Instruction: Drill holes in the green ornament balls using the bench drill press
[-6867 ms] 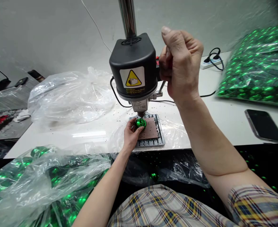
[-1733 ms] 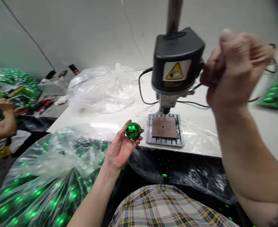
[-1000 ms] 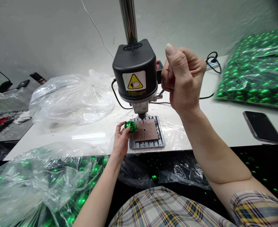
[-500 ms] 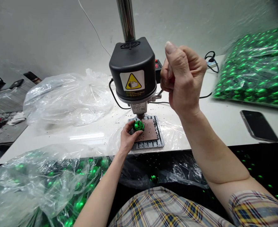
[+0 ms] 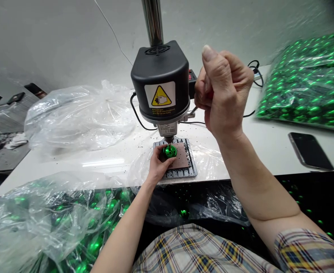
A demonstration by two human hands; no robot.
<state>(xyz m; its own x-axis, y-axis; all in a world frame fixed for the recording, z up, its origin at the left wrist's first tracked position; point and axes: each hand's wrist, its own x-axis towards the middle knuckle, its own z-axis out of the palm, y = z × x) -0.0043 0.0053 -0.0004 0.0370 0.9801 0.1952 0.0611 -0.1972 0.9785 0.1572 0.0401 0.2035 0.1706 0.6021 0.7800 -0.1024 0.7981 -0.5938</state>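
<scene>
A shiny green ball (image 5: pixel 170 151) is held between the thumb and fingers of my left hand (image 5: pixel 159 163), over the brownish board on the slotted metal base (image 5: pixel 192 171). Directly above it is the black drill press (image 5: pixel 159 81), its bit pointing down at the ball and seeming to meet its top. My right hand (image 5: pixel 225 91) is closed in a fist beside the drill head, round the end of the metal feed lever (image 5: pixel 193 111); most of the lever is hidden behind the fingers.
A clear bag of green balls (image 5: pixel 309 83) lies at the right, with a phone (image 5: pixel 310 151) in front. Crumpled clear plastic (image 5: pixel 78 117) lies at the left. Another open bag of green balls (image 5: pixel 95 242) is below the table edge. Dark shavings surround the base.
My left hand has shifted the green ball slightly right, under the bit. The drill's chuck and bit now show just above the ball. My right hand has moved slightly right, still closed.
</scene>
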